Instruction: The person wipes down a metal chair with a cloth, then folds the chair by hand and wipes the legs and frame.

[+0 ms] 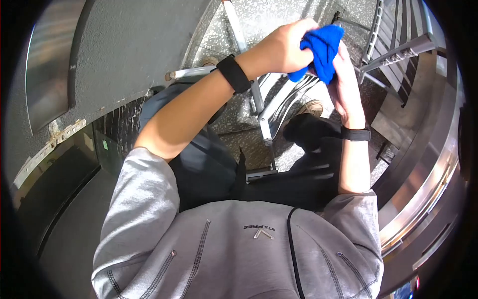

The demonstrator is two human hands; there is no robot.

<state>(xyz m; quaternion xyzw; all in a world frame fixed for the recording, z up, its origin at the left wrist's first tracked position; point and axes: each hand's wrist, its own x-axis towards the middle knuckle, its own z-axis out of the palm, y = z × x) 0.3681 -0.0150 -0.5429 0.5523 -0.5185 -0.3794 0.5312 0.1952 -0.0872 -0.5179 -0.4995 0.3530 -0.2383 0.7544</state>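
Observation:
A bunched bright blue cloth (324,52) is between my two hands at the upper right. My left hand (287,49) grips its left side, with the thumb pressed against the fabric. On the other side, my right hand (346,84) is partly curled around the cloth, its fingertips partly hidden behind the folds. Whatever may be inside the cloth is hidden. Each wrist wears a black band.
Grey metal tubes (257,97) of a frame stand below my hands, between my legs. A slatted metal rack (396,57) is at the upper right. The speckled floor (266,20) shows behind. On the left is a dark grey panel (127,45).

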